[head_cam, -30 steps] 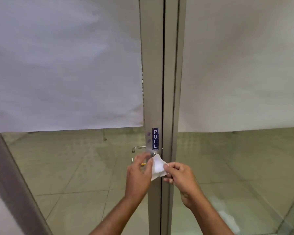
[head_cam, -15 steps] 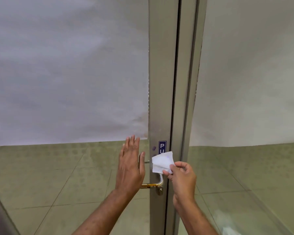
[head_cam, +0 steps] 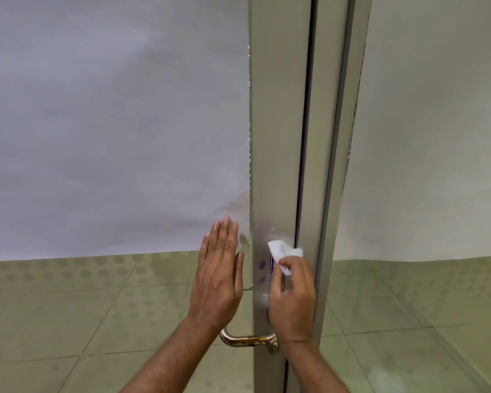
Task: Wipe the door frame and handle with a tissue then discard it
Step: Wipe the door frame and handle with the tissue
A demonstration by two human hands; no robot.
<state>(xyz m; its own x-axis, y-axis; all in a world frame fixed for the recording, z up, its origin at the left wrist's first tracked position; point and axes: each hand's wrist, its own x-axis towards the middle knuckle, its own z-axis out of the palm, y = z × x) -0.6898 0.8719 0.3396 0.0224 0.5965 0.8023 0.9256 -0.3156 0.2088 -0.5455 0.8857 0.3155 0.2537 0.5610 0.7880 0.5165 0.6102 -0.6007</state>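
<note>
above your right hand (head_cam: pixel 292 296) the door frame (head_cam: pixel 278 137) runs bare all the way up, while below it the handle (head_cam: pixel 245 340) juts left under your left hand (head_cam: pixel 219 282).

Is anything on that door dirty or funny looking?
Yes. Two purple smudges sit on the metal door frame, just left of the right hand holding the tissue. The handle looks blotchy, and the white paper is wrinkled near the frame.
</note>
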